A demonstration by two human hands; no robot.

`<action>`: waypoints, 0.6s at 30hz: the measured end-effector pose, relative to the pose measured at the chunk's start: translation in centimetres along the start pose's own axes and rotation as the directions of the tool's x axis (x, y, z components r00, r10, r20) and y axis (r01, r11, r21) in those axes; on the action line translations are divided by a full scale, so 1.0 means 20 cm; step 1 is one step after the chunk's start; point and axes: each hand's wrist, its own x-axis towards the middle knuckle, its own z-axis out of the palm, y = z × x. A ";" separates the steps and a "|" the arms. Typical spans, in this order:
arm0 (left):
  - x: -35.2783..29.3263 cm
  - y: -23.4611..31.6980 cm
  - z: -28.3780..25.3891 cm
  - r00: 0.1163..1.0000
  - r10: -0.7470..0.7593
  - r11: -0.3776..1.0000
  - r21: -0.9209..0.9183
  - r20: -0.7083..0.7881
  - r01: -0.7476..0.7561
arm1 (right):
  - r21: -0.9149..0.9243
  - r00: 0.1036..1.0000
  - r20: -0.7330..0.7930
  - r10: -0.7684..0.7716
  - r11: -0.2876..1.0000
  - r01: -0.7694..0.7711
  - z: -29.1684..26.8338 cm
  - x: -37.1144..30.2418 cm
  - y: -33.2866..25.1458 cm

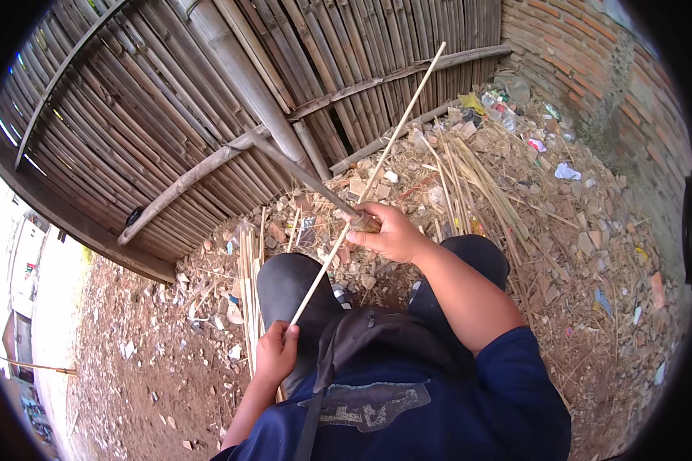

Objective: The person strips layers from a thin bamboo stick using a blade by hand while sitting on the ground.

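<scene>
Pale bamboo-like strip (400, 127) is slanting up past the left knee (288, 278); left hand (277, 352) is gripping its lower end, right hand (390, 233) is clasping a knife (304, 175) crossing it. Holding the knife shallow and the strip steady is probably favouring control.

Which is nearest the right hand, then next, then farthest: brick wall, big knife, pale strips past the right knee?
1. Big knife, held in the right hand.
2. Pale strips, on the ground, ahead-right.
3. Brick wall, far right.
</scene>
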 end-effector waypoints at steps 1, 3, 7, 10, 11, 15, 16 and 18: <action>0.01 -0.05 0.01 1.000 0.001 1.000 0.016 -0.018 0.000 | -0.142 0.994 -0.009 -0.105 0.985 0.103 -0.01 0.01 0.00; 0.01 -0.16 -0.01 0.999 0.013 0.996 0.089 -0.038 -0.010 | -0.528 0.979 -0.016 -0.203 0.833 0.164 -0.06 0.01 0.01; -0.04 -0.23 -0.03 0.999 -0.043 0.977 0.210 -0.024 0.047 | -0.745 0.981 0.038 0.188 0.660 -0.098 -0.05 -0.02 -0.03; -0.04 -0.27 0.04 0.998 -0.029 0.970 0.241 -0.050 0.040 | -0.807 0.959 0.154 0.236 0.590 -0.016 0.02 -0.03 0.09; -0.05 -0.28 0.04 0.998 -0.023 0.965 0.261 -0.059 0.038 | -0.823 0.951 0.177 0.253 0.569 0.002 0.03 -0.02 0.12; -0.05 -0.35 0.06 0.994 0.040 0.956 0.293 -0.101 -0.008 | -0.812 0.884 0.175 0.434 0.572 -0.120 -0.02 0.08 0.18; -0.05 -0.37 0.06 0.991 0.072 0.956 0.290 -0.112 -0.037 | -0.779 0.866 0.105 0.489 0.581 -0.234 -0.08 0.13 0.24; -0.03 -0.36 0.05 0.995 0.051 0.949 0.315 -0.090 -0.020 | -0.751 0.875 -0.025 0.484 0.568 -0.336 -0.16 0.17 0.30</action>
